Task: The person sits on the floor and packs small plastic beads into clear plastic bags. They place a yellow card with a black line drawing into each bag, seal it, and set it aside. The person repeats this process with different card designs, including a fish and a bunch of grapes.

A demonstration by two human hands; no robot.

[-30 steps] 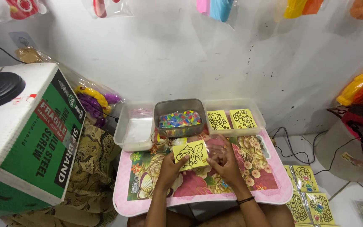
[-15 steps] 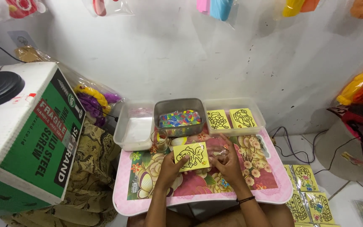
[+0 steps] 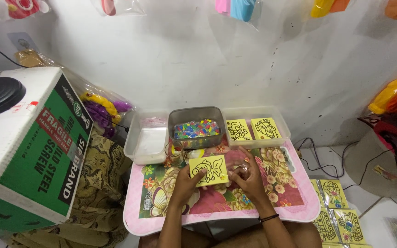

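Seated at a small pink counter with a flowered top, I hold a yellow square card with a black outline drawing just above its middle, near the far half of the surface.

From the left: a large white and green cardboard box stands well apart from the work, with a bag of purple and yellow plastic pieces behind it against the wall. At the far edge of the counter sits a clear plastic tub, holding little that I can make out, then a grey tub filled with small bright plastic bits, then a second clear tub with two more yellow outline cards lying flat inside. A small clear glass cup stands just beside the grey tub.

By my judgement the work is at an early stage: the card in hand shows only bare black lines, as do the two in the tub, and more yellow cards lie on the floor to the right.

My left hand grips the card's near left edge, thumb on its face. My right hand curls at its right edge, fingers bunched together; whether they pinch a small piece I cannot tell.
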